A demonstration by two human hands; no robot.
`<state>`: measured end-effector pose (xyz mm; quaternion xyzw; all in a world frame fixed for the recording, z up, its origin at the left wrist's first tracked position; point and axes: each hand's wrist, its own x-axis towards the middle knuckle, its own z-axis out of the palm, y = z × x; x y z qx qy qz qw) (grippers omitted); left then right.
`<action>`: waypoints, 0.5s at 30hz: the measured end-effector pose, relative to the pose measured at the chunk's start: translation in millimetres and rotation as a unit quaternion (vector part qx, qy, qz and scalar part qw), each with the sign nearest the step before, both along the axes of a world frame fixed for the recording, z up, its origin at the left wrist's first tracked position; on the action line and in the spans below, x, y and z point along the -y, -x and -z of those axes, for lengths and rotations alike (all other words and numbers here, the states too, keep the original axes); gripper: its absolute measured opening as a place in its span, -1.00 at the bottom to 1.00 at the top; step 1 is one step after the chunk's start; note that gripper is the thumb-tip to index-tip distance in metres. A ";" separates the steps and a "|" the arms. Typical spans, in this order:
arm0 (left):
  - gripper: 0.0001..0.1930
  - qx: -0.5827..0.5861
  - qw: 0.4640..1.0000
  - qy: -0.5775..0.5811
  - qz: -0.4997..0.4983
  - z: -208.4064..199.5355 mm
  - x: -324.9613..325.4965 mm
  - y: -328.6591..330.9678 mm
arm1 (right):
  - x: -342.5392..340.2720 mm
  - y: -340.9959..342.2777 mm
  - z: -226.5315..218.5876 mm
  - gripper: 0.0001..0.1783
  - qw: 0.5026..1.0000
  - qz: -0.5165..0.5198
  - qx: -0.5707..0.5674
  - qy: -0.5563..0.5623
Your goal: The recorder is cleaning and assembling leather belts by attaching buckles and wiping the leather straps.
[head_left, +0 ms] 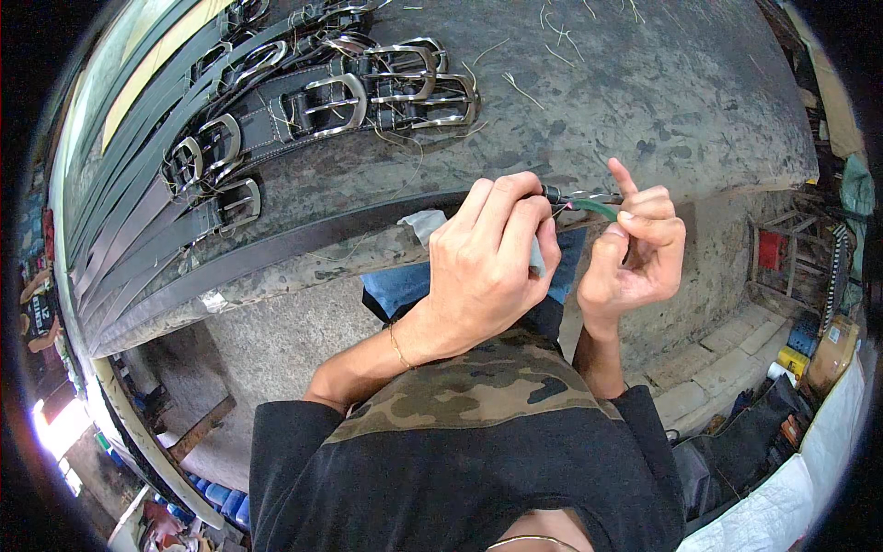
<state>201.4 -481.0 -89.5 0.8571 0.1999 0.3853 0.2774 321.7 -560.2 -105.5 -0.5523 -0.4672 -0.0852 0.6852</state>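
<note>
My left hand (497, 235) is closed around the end of a black leather belt (368, 216), whose strap runs left along the table edge. A pale grey cloth or paper scrap (423, 224) shows beside that hand. Past its fingers sticks out a metal buckle (602, 196), partly hidden. To the right, my right hand (639, 244) pinches a thin, curved green strip (593, 208) between thumb and index finger, its little finger raised. The strip reaches the buckle end; whether it passes through the buckle I cannot tell.
Several black belts with silver buckles (340, 103) lie piled on the left of the dark worktable (644, 92). Loose thread ends (524, 90) are scattered on it. At right, below table height, are a metal rack (782, 244), a cardboard box (832, 354) and a dark bag (736, 451).
</note>
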 end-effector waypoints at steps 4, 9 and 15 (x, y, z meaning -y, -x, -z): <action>-0.79 0.000 1.000 0.000 0.001 0.8 0.1 -0.1 | -0.6 0.2 0.1 -0.75 1.000 0.004 -0.001 0.002; -0.79 -0.002 1.000 0.001 0.001 -0.2 -0.1 0.4 | -2.0 1.1 1.4 -0.76 1.000 0.009 -0.007 -0.005; -0.79 -0.001 1.000 0.001 0.003 0.2 -0.5 -0.2 | -0.5 0.0 0.9 -0.77 1.000 0.007 -0.001 0.002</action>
